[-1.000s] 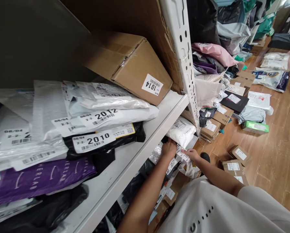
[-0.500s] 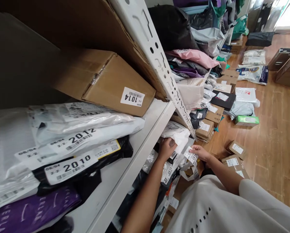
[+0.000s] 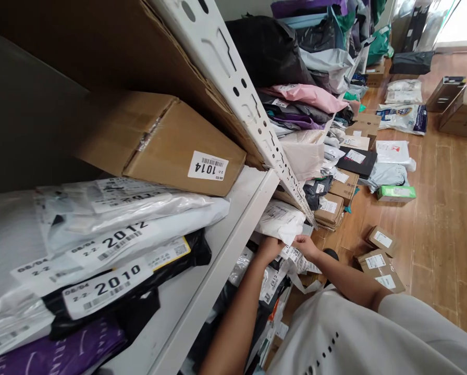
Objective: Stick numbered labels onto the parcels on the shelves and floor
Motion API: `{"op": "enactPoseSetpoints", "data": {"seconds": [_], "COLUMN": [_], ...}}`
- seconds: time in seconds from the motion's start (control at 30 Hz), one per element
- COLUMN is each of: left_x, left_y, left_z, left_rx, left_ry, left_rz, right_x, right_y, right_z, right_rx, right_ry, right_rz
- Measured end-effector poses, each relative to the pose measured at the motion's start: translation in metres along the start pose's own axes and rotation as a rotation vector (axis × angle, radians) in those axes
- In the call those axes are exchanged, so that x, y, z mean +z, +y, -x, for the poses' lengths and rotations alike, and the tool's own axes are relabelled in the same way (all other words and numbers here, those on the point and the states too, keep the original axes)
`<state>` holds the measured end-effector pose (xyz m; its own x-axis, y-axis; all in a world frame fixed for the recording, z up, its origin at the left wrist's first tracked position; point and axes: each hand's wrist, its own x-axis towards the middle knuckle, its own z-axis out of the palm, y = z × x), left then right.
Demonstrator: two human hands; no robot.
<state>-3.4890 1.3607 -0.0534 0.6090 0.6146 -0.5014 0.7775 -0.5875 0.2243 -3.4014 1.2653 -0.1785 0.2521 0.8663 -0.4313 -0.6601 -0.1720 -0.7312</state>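
Pale grey shirt cloth (image 3: pixel 327 333) runs off the bottom edge. At lower left a purple parcel (image 3: pixel 65 346) is cut off; above it a brown box (image 3: pixel 182 143) fades into shadow. Past the white shelf (image 3: pixel 202 271), right of centre, a white bag (image 3: pixel 282 223) covers the left hand's (image 3: pixel 271 249) fingers: grip untold. The right hand's (image 3: pixel 304 246) fingertips meet by its corner, over labels (image 3: pixel 294 254); what they pinch is unclear. A white post (image 3: pixel 257 112) blocks parcels (image 3: pixel 304 96) at upper right.
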Motion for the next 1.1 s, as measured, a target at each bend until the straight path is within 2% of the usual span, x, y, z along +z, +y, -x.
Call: {"op": "enactPoseSetpoints", "data": {"seconds": [0.17, 0.43, 0.7, 0.8, 0.9, 1.0, 1.1], "left_x": [0.019, 0.027, 0.028, 0.03, 0.033, 0.036, 0.038], "left_y": [0.003, 0.003, -0.006, -0.007, -0.006, -0.005, -0.006], "left_z": [0.003, 0.014, 0.018, 0.02, 0.021, 0.021, 0.02], "left_rx": [-0.031, 0.04, 0.071, 0.067, 0.06, 0.042, 0.037], "left_ry": [0.048, 0.148, 0.184, 0.196, 0.222, 0.237, 0.234], "left_rz": [-0.125, -0.244, -0.278, -0.297, -0.305, -0.301, -0.29], "right_x": [0.002, 0.01, 0.012, 0.007, 0.0, -0.006, -0.012], "right_y": [0.009, 0.006, 0.005, 0.003, 0.003, 0.003, -0.002], "right_z": [0.003, 0.005, -0.006, -0.012, -0.014, -0.009, 0.002], "right_rx": [-0.016, -0.059, -0.068, -0.041, -0.008, 0.028, 0.087], "right_ry": [0.099, 0.146, 0.058, -0.03, -0.058, -0.062, -0.137], "right_rz": [0.048, 0.107, 0.16, 0.189, 0.225, 0.254, 0.269]}}
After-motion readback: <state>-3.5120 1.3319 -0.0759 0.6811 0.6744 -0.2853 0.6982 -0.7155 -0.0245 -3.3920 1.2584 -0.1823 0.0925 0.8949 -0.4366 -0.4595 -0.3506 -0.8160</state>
